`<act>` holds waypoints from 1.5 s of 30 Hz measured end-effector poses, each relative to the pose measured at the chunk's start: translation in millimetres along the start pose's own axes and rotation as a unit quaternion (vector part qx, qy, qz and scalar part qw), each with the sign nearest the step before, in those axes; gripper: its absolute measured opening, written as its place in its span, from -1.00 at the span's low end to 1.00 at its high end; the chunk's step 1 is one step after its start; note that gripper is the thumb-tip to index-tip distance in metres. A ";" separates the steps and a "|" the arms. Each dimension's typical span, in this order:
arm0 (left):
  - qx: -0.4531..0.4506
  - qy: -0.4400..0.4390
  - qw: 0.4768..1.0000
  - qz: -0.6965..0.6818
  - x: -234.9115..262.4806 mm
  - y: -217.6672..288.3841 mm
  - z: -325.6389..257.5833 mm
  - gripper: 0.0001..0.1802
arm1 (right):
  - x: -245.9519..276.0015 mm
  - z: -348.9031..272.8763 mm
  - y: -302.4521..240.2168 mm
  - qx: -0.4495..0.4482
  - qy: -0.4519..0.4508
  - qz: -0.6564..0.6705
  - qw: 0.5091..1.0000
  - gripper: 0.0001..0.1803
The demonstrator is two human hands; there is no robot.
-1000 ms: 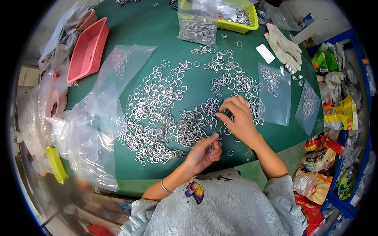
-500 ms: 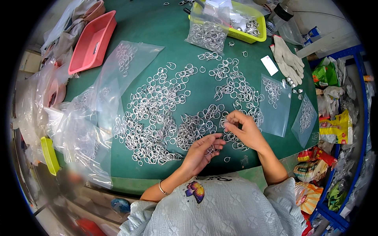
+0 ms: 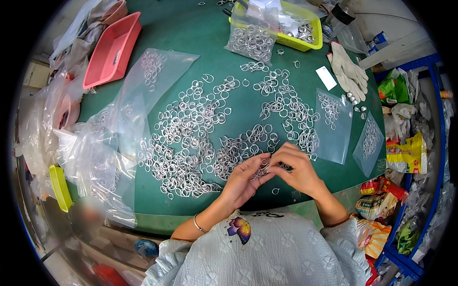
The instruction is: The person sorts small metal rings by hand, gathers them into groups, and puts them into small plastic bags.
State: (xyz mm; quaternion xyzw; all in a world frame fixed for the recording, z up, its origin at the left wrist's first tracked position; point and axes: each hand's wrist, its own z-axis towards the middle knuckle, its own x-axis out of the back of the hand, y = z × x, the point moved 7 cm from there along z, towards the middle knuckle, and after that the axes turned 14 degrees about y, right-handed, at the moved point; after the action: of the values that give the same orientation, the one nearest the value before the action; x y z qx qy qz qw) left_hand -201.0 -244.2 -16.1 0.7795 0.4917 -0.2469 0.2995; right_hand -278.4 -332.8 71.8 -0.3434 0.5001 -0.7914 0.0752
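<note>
My left hand point(image 3: 242, 183) is cupped with its fingers curled round a few silvery metal rings point(image 3: 263, 165). My right hand point(image 3: 299, 170) meets it at the fingertips, thumb and forefinger pinched at those same rings; the exact grip is partly hidden by the fingers. Just beyond and left of my hands lies a dense heap of similar rings point(image 3: 231, 159), each with a small tab or gap. A broad spread of rings point(image 3: 183, 162) reaches farther left, and another cluster point(image 3: 286, 105) lies beyond my right hand. One ring point(image 3: 275, 191) lies alone near the table's front edge.
Clear plastic bags point(image 3: 107, 157) cover the left of the green table point(image 3: 224, 107). A red basket point(image 3: 102, 62) stands far left, a yellow-green basket point(image 3: 305, 45) at the back with a filled bag point(image 3: 251, 43). Flat bags of rings point(image 3: 334, 128) and gloves point(image 3: 350, 74) lie right.
My right hand has come down and left from the ring pile to meet my left hand. My left hand has shifted slightly, its fingers now nearer the right hand's.
</note>
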 end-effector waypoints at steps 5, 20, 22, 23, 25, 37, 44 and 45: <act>-0.026 -0.008 0.998 0.049 0.6 3.9 -5.4 -0.69 | 14.9 -5.7 36.3 -0.212 0.012 0.092 0.973 -0.92; 0.024 -0.009 0.997 0.072 11.0 -4.7 -13.1 -0.67 | -21.3 46.8 47.9 0.019 0.076 -0.187 0.979 -0.89; 0.002 0.037 0.995 0.089 11.5 -1.1 -13.5 -0.63 | -9.6 42.5 42.8 0.004 0.089 -0.110 0.990 -0.90; -0.009 0.060 0.993 0.098 11.2 1.2 -13.6 -0.61 | -4.5 39.1 40.7 -0.032 0.085 -0.072 0.993 -0.93; -0.016 0.050 0.997 0.060 4.7 3.9 -13.2 -0.59 | 0.0 27.6 37.2 -0.136 0.033 0.055 0.989 -0.91; 0.049 -0.095 0.993 0.054 9.1 -9.6 -6.5 -0.67 | -28.9 42.5 32.7 0.114 0.010 -0.223 0.968 -0.75; -0.018 0.066 0.993 0.096 2.7 5.8 -14.3 -0.66 | -16.2 28.6 36.3 0.048 0.007 -0.123 0.991 -0.79; -0.009 0.069 0.996 0.061 2.6 5.6 -12.2 -0.65 | -13.2 24.0 29.6 0.025 0.000 -0.069 0.997 -0.79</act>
State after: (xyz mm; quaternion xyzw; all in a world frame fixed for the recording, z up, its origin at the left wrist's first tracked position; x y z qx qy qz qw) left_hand -193.7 -235.8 -8.1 0.8204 0.4652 -0.1697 0.2861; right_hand -260.3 -358.9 47.0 -0.3755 0.4551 -0.8069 0.0289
